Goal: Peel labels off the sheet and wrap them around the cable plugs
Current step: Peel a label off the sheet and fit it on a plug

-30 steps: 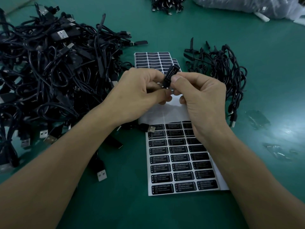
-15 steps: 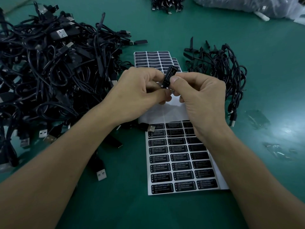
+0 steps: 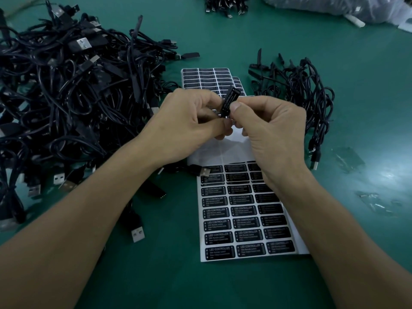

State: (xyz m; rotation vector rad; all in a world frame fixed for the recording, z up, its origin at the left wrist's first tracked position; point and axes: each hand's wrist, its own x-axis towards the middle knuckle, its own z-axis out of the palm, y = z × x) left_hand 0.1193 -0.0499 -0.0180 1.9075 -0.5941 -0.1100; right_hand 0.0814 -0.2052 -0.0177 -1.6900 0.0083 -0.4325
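Note:
A small black cable plug [image 3: 229, 101] with a black label reading "LED CONTROLLER" on it stands tilted between both hands. My left hand [image 3: 189, 126] pinches its lower end. My right hand [image 3: 272, 130] presses its thumb on the label's side and grips the plug. Below the hands lies a white label sheet [image 3: 245, 210] with rows of black labels, its top rows peeled bare. Another full label sheet [image 3: 207, 78] lies behind the hands.
A big tangled heap of black USB cables [image 3: 66, 97] fills the left of the green table. A smaller bundle of cables [image 3: 301, 92] lies at the right. Loose USB plugs [image 3: 137, 234] lie near my left forearm. Clear plastic scraps [image 3: 347, 159] sit at the right.
The hands stay in place. My right thumb has slid a little along the label on the plug; the plug's tilt is nearly the same.

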